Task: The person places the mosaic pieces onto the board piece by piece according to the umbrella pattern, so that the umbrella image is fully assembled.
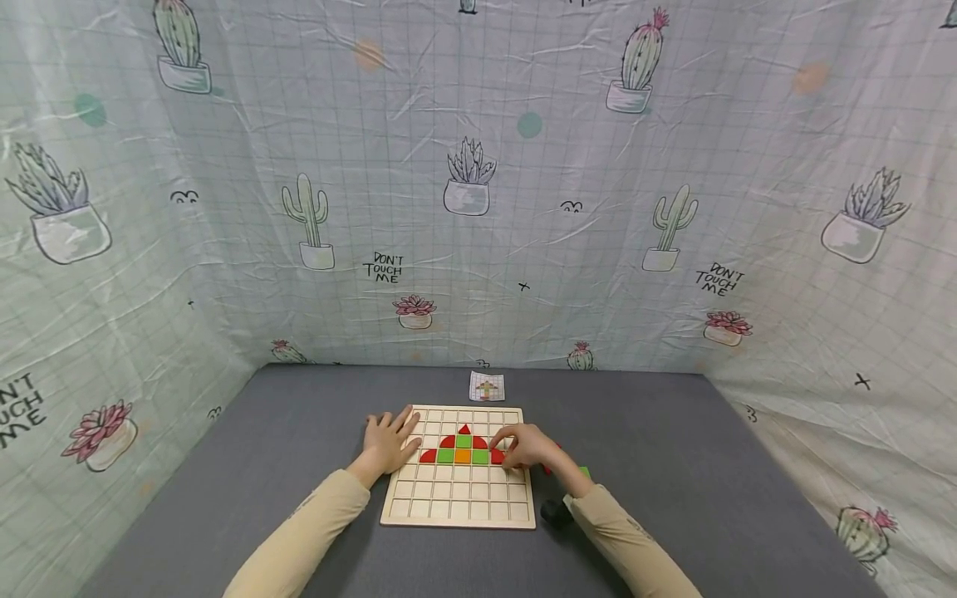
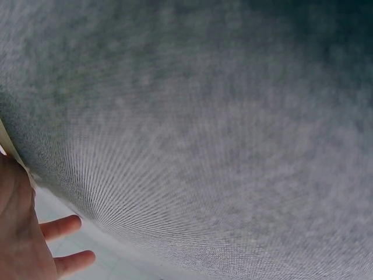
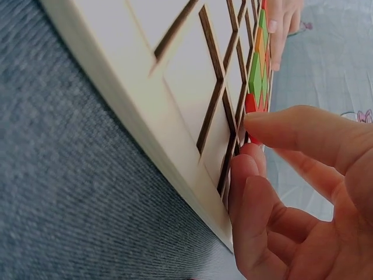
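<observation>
A square wooden grid board (image 1: 458, 497) lies on the table, with red, green and orange pieces set in its cells. My left hand (image 1: 386, 442) rests on the board's upper left edge, fingers spread. In the left wrist view only part of that left hand (image 2: 23, 227) shows at the lower left. At the right end of the coloured row, my right hand (image 1: 527, 446) pinches a red piece with a curved edge (image 1: 498, 457). The right wrist view has the thumb and curled fingers of the right hand (image 3: 297, 186) at this red piece (image 3: 252, 108), partly hiding it.
Behind the board lies a small card (image 1: 487, 386) printed with a coloured grid pattern. A black object (image 1: 555, 513) sits right of the board, near the right forearm. A green piece (image 1: 585, 473) and some red show partly behind that forearm. Patterned cloth (image 1: 478, 249) hangs around the table.
</observation>
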The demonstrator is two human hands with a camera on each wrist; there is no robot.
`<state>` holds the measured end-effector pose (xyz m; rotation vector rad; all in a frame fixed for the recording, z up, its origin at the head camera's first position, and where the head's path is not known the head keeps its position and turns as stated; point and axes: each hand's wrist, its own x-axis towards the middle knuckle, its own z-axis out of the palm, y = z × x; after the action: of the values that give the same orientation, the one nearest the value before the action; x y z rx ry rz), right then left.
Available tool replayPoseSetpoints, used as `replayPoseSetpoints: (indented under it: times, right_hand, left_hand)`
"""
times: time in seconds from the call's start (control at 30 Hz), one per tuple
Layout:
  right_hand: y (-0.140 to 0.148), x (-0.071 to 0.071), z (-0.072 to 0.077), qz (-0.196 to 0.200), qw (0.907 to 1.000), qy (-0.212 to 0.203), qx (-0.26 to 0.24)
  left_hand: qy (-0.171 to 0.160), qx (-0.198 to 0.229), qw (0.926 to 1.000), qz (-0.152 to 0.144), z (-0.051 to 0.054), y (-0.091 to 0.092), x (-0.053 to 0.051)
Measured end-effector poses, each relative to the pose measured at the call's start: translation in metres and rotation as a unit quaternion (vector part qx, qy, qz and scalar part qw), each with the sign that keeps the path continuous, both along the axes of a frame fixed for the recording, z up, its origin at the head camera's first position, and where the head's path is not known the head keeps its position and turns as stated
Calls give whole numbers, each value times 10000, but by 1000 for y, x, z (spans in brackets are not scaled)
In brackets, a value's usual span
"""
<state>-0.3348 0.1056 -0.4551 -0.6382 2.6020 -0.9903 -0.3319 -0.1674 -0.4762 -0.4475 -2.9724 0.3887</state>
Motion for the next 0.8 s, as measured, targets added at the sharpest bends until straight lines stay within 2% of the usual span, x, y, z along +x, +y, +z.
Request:
replayPoseSetpoints:
  times: [0.2,0.4,0.53,0.8]
  right_hand:
    - [0,-3,-1,31,9994,-301,-150]
    - [0,-7,-3,-369,9973,-612,-193]
    - [0,-10,-4,-530,9968,-576,-167]
    - [1,-9,-5,-415,9985,-327,-103]
  left_hand:
    - [-6,-4,10000,27,0,0,1]
    - [-50,-20,10000,29,1,1,1]
    - [-54,6,10000,31,2,0,1]
    - [-21,97,9999,-30,2,0,1]
